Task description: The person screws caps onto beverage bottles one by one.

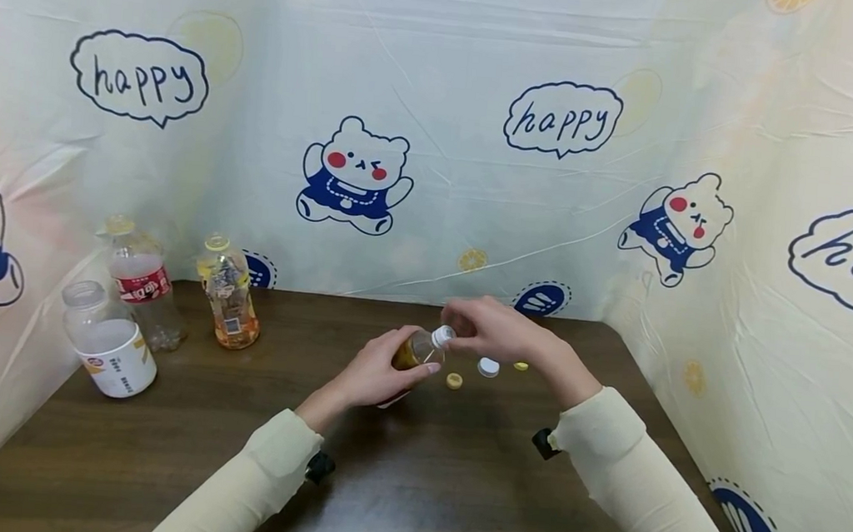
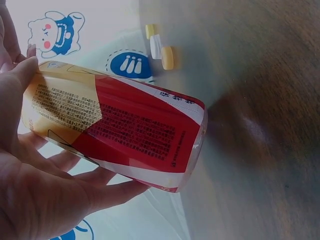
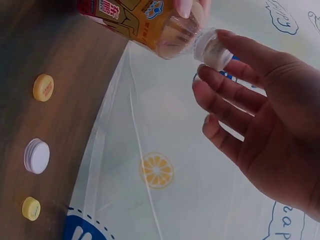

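My left hand [image 1: 377,368] holds a plastic bottle [image 2: 135,125] with a red and yellow label, tilted above the table with its neck toward the right. Its thumb lies along one side in the left wrist view, the fingers along the other. A white bottle cap [image 3: 213,50] sits at the bottle's mouth. My right hand [image 1: 495,328] pinches this cap between thumb and index finger, the other fingers loosely bent beside it. On the table nearby lie an orange-yellow cap [image 3: 43,87], a larger white cap [image 3: 37,156] and a small yellow cap [image 3: 31,208].
At the left of the dark wooden table [image 1: 423,500] stand three uncapped bottles: a wide jar-like bottle [image 1: 118,359] with a white label, a clear bottle [image 1: 145,284] with a red label, and a small bottle [image 1: 232,297] with orange remains. A printed curtain [image 1: 457,68] encloses the table.
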Demonstrator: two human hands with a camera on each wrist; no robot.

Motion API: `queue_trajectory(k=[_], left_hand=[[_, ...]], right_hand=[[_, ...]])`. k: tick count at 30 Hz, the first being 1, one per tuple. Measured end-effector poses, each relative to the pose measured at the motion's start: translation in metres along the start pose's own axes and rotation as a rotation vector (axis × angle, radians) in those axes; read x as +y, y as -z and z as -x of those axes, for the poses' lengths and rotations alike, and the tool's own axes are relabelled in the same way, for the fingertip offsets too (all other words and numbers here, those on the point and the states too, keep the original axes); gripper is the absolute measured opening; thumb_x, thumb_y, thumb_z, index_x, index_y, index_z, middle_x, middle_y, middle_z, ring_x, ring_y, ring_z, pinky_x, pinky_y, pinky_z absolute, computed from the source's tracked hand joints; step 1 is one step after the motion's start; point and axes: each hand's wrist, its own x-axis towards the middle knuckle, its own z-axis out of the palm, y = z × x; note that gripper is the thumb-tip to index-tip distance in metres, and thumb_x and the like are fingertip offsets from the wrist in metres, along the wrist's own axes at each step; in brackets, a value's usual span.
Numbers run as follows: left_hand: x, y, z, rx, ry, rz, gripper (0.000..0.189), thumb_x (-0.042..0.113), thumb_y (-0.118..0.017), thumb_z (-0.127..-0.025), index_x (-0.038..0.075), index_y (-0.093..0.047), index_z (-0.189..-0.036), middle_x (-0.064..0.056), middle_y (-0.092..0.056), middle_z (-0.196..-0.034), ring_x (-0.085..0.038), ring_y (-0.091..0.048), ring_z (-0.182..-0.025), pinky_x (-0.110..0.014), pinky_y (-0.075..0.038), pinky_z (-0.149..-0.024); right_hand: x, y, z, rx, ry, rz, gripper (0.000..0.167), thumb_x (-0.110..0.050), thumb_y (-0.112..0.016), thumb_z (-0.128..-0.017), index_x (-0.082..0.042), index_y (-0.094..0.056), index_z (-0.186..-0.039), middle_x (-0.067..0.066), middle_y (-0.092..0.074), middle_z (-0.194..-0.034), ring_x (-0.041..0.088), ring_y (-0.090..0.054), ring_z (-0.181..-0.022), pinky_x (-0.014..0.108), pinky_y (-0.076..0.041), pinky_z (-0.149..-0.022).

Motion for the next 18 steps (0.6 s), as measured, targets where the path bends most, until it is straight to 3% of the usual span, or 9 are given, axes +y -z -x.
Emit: queue_trajectory(k=[3,8,11,14,18], left_hand=[[0.001,-0.001,0.001,-0.003,-0.003,0.000,0.059,0.056,-0.071,-0.091,0.026,-0.054,-0.139,-0.004,-0.062,-0.127,-0.019,-0.061,-0.104,-0.042,-0.057,-0.090],[0.001,-0.002,0.001,0.002,-0.006,-0.002,0.060,0.056,-0.072,-0.091,0.025,-0.054,-0.139,-0.004,-0.063,-0.126,-0.019,-0.061,-0.104,-0.042,-0.057,-0.090],[0.000,-0.002,0.001,0.007,-0.002,-0.010,0.059,0.057,-0.071,-0.091,0.027,-0.054,-0.139,0.000,-0.062,-0.124,-0.018,-0.061,-0.103,-0.041,-0.057,-0.089],[0.000,-0.001,0.000,0.004,-0.005,-0.012,0.058,0.056,-0.071,-0.091,0.027,-0.054,-0.139,0.000,-0.062,-0.124,-0.018,-0.061,-0.103,-0.041,-0.057,-0.089],[0.000,-0.001,-0.001,-0.007,-0.005,-0.007,0.057,0.057,-0.071,-0.091,0.029,-0.054,-0.138,-0.001,-0.062,-0.125,-0.018,-0.061,-0.104,-0.040,-0.057,-0.089]], right_hand=[[-0.001,-0.004,-0.001,0.029,-0.064,0.106,0.022,-0.041,-0.066,-0.100,-0.020,-0.069,-0.096,-0.010,-0.063,-0.075,0.011,-0.058,-0.068,0.029,-0.051,-0.063],[-0.002,-0.005,-0.001,0.044,-0.164,0.222,0.049,-0.057,-0.046,-0.105,-0.024,-0.071,-0.079,-0.007,-0.058,-0.061,0.013,-0.055,-0.060,0.032,-0.044,-0.056],[-0.003,-0.001,0.001,0.033,-0.151,0.170,0.047,-0.055,-0.044,-0.106,-0.021,-0.073,-0.094,-0.005,-0.063,-0.070,0.013,-0.058,-0.066,0.034,-0.048,-0.062],[-0.002,0.003,0.002,-0.006,-0.082,0.073,0.035,-0.045,-0.055,-0.105,-0.017,-0.068,-0.122,-0.004,-0.070,-0.089,0.012,-0.063,-0.077,0.035,-0.055,-0.075],[-0.002,0.005,0.005,-0.073,0.007,-0.033,0.051,-0.025,-0.071,-0.098,-0.014,-0.052,-0.144,-0.001,-0.071,-0.108,0.016,-0.067,-0.089,0.035,-0.057,-0.086]])
